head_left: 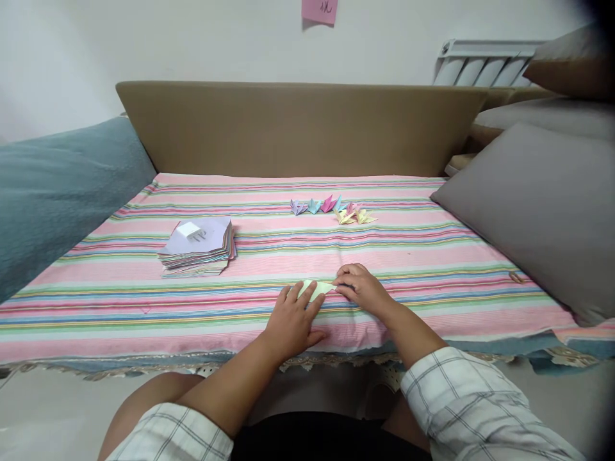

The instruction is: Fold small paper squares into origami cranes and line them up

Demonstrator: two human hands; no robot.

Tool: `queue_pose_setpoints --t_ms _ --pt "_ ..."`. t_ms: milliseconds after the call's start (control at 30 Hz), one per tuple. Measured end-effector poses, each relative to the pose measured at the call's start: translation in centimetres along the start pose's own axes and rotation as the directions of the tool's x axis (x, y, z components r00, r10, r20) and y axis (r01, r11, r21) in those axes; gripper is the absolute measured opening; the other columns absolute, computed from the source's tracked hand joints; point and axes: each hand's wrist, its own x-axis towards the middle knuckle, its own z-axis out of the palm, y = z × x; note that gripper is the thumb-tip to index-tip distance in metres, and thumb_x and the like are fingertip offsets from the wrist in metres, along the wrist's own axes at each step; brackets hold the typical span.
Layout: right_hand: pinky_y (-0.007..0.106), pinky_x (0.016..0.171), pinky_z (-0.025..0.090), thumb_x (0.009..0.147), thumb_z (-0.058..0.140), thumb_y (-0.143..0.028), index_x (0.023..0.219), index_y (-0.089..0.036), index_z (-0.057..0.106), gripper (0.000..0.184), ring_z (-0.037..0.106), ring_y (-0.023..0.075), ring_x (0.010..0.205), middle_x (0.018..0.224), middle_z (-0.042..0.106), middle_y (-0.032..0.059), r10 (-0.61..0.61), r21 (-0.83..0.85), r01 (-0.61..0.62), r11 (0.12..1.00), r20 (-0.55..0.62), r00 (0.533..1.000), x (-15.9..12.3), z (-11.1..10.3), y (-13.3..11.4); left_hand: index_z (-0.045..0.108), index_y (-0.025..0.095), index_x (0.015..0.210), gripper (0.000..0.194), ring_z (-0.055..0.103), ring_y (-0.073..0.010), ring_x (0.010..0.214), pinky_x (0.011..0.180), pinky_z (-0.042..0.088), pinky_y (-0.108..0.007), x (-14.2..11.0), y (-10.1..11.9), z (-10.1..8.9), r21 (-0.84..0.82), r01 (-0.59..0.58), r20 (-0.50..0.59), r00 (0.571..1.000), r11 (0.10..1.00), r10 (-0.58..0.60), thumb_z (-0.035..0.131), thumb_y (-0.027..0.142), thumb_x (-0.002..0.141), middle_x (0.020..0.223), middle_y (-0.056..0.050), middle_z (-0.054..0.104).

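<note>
A pale green piece of folded paper (318,289) lies on the striped cloth in front of me. My left hand (293,320) rests flat over its left part, fingers spread and pressing down. The thumb and fingers of my right hand (360,288) pinch the paper's right tip. Part of the paper is hidden under my left fingers. Beyond my hands stands a group of folded paper cranes in purple, blue, pink and yellow, among them a magenta crane (329,203) and a yellow crane (344,216).
A stack of paper sheets (196,246) sits to the left, with a white plug adapter (190,231) on top. Grey cushions (533,211) lean at the right, near a small brown ring-like item (516,277). A brown backrest (307,131) closes off the back.
</note>
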Motion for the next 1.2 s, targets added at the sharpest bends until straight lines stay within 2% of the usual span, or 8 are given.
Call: queue_pose_setpoints --t_ms 233,433,600,900,1067,1200 --pt "0.036 0.084 0.043 0.082 0.056 -0.023 0.09 -0.024 0.067 0.014 0.049 0.0201 0.094 0.096 0.058 0.0063 -0.019 -0.02 0.019 1.0 0.007 1.0 -0.1 -0.1 -0.3 0.037 0.022 0.134 0.069 0.026 -0.0324 0.131 0.103 0.02 -0.053 0.1 0.1 -0.2 -0.003 -0.044 0.0 0.999 0.999 0.044 0.051 0.058 0.076 0.146 -0.008 0.029" --pt "0.036 0.084 0.042 0.082 0.056 -0.023 0.085 -0.022 0.066 0.011 0.05 0.02 0.093 0.094 0.058 0.0064 0.005 0.006 -0.005 1.0 0.035 0.999 0.1 -0.2 -0.8 0.038 0.018 0.132 0.068 0.025 -0.0294 0.133 0.108 0.009 -0.053 0.5 -0.1 0.0 -0.022 -0.093 0.0 0.996 0.995 0.093 0.05 0.057 0.077 0.143 -0.01 0.034" --pt "0.036 0.086 0.041 0.08 0.056 -0.024 0.082 -0.022 0.066 0.011 0.051 0.0199 0.093 0.094 0.058 0.0059 0.077 0.042 -0.08 0.996 0.063 0.995 0.4 0.1 -0.8 0.039 0.015 0.132 0.071 0.024 -0.0288 0.134 0.11 0.015 -0.046 0.6 -0.3 0.5 -0.056 -0.109 0.0 0.994 0.992 0.109 0.055 0.053 0.074 0.144 -0.013 0.031" --pt "0.035 0.086 0.04 0.076 0.058 -0.021 0.073 -0.02 0.068 0.01 0.053 0.0192 0.091 0.091 0.059 0.0056 0.179 0.093 -0.191 0.977 0.129 0.975 1.3 0.3 -0.3 0.039 0.013 0.131 0.072 0.024 -0.0297 0.134 0.108 0.02 -0.045 0.7 -0.2 0.4 -0.081 -0.098 0.013 0.995 0.992 0.099 0.058 0.051 0.072 0.144 -0.014 0.03" --pt "0.03 0.081 0.042 0.072 0.061 -0.021 0.068 -0.02 0.067 0.008 0.055 0.017 0.084 0.084 0.059 0.0037 0.201 0.126 -0.224 0.966 0.176 0.964 2.0 0.2 -0.1 0.039 0.015 0.13 0.073 0.023 -0.0314 0.133 0.107 0.02 -0.047 0.8 -0.1 0.1 -0.065 -0.102 0.017 0.994 0.993 0.104 0.059 0.051 0.07 0.145 -0.013 0.03" --pt "0.026 0.072 0.042 0.067 0.066 -0.024 0.068 -0.019 0.065 0.006 0.054 0.0154 0.078 0.082 0.056 0.0023 0.278 0.114 -0.303 0.946 0.192 0.941 2.3 0.0 0.0 0.04 0.016 0.13 0.073 0.025 -0.0319 0.132 0.107 0.02 -0.047 0.9 -0.1 0.1 -0.066 -0.096 0.016 0.995 0.993 0.097 0.06 0.051 0.069 0.144 -0.013 0.032"
